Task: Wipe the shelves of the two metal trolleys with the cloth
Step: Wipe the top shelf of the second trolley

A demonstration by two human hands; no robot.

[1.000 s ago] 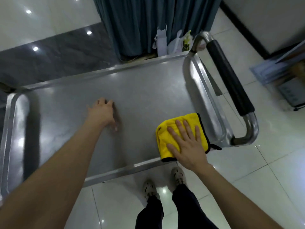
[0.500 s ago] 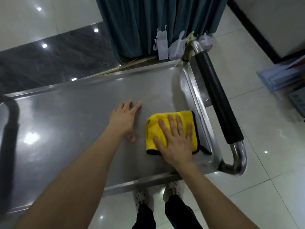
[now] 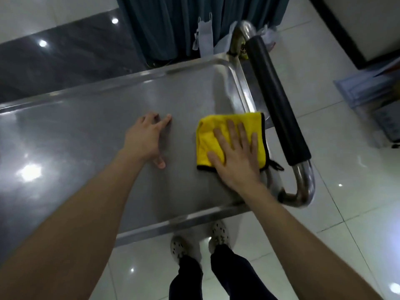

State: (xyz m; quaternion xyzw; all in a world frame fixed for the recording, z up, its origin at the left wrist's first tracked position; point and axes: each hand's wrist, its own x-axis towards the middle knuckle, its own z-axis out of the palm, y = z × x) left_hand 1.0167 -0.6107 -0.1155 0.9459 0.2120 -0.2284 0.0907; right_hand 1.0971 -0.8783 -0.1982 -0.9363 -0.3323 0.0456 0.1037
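Right hand (image 3: 237, 156) flat, fingers spread, pressing folded yellow cloth (image 3: 207, 137) on steel trolley top shelf (image 3: 86, 135); left hand (image 3: 144, 138) braced beside, fingers loosely spread.

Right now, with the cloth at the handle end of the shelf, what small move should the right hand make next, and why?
Probably slide the yellow cloth away from the body, toward the far corner. The right hand presses it flat beside the rim by the black handle, the left hand rests on the shelf beside it, and bare shelf lies ahead.

Folded yellow cloth (image 3: 229, 139) flat on steel trolley shelf (image 3: 97, 135), by right rim.
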